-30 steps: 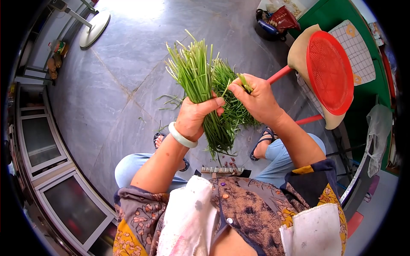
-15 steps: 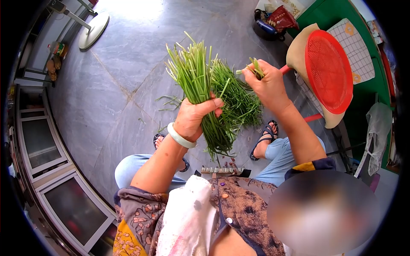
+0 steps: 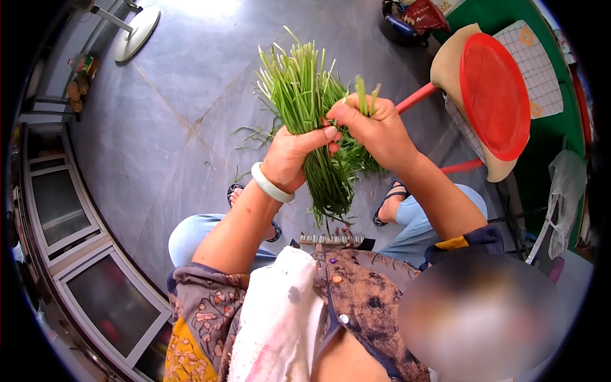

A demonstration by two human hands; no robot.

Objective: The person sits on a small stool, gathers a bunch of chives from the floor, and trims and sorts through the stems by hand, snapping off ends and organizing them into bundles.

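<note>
My left hand [image 3: 294, 151], a pale bangle at its wrist, is wrapped around a thick bunch of garlic chives [image 3: 294, 89]. The cut, pale ends point up and away from me; the dark leafy ends hang down between my knees. My right hand [image 3: 377, 130] is closed on a few chive stalks [image 3: 366, 95], whose ends stick up above the fingers. Its thumb and fingertips meet the right edge of the bunch, close to my left thumb. Behind both hands a loose pile of chives [image 3: 363, 158] lies on the floor, partly hidden.
To the right, a red plastic colander [image 3: 495, 95] rests on a tan board above a stool with red legs [image 3: 417, 97]. Loose scraps [image 3: 254, 137] lie on the grey floor tiles. Glass-fronted cabinets [image 3: 105, 299] line the left. A round white stand base [image 3: 137, 35] is far left.
My right hand has moved left and slightly down, from apart on the right to the edge of the bunch, with the stalks still in it. The bunch in my left hand has shifted slightly.
</note>
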